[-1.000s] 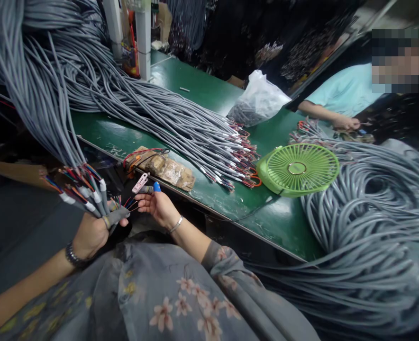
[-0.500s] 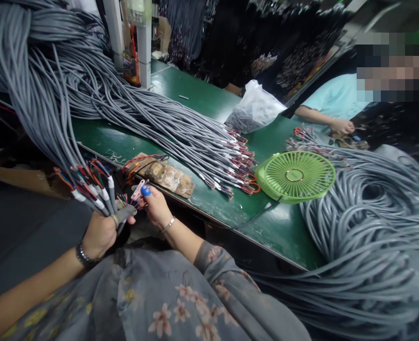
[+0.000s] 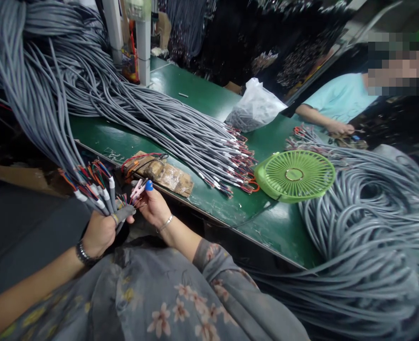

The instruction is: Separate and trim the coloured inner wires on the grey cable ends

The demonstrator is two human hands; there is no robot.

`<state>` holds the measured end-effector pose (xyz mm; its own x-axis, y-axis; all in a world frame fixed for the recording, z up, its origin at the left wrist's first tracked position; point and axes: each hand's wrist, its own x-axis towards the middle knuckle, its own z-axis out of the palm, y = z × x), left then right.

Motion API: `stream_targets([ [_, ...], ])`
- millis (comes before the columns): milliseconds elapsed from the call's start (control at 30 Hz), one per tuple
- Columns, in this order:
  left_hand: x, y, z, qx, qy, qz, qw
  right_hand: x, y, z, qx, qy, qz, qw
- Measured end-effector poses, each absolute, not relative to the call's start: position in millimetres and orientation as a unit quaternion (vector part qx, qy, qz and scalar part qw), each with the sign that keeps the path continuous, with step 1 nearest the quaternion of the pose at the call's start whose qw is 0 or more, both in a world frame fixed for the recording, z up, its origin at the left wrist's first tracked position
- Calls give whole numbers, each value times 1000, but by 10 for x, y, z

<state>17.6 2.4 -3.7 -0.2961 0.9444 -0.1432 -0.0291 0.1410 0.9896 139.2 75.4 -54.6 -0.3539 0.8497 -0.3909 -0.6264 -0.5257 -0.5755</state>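
My left hand (image 3: 102,233) is closed around a bunch of grey cables (image 3: 112,192) with white bands and loose coloured wire ends. A grey covering wraps the left thumb, which presses by one cable's fanned thin wires (image 3: 124,198). Just right of it, my right hand (image 3: 155,208) pinches a small pink clip-like tool (image 3: 137,189) beside those wires. The right thumb wears a blue cover (image 3: 149,185). Whether the tool bites on a wire is too small to tell.
A green table (image 3: 266,227) carries a long spread of grey cables (image 3: 167,125), a taped block (image 3: 170,175), a green fan (image 3: 295,175) and a plastic bag (image 3: 255,106). Coiled cables (image 3: 373,237) lie at right. Across the table, a co-worker's hand (image 3: 340,128) handles something small.
My right hand has shifted slightly, its thumb more upright, and the pink tool has tilted. My left hand keeps its grip on the cables. The co-worker has leaned a little to the right.
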Motion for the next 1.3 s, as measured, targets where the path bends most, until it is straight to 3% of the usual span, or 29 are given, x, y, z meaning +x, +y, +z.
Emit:
stream_targets([
  [333, 113, -99, 8, 389, 593, 538, 455, 1527, 724, -444, -306, -193, 852, 377],
  [1000, 169, 11, -39, 377, 595, 553, 446, 1463, 722, -466, -330, -217, 815, 425],
  [1300, 80, -137, -8, 352, 606, 562, 439, 1543, 739, -379, -314, -230, 843, 372],
])
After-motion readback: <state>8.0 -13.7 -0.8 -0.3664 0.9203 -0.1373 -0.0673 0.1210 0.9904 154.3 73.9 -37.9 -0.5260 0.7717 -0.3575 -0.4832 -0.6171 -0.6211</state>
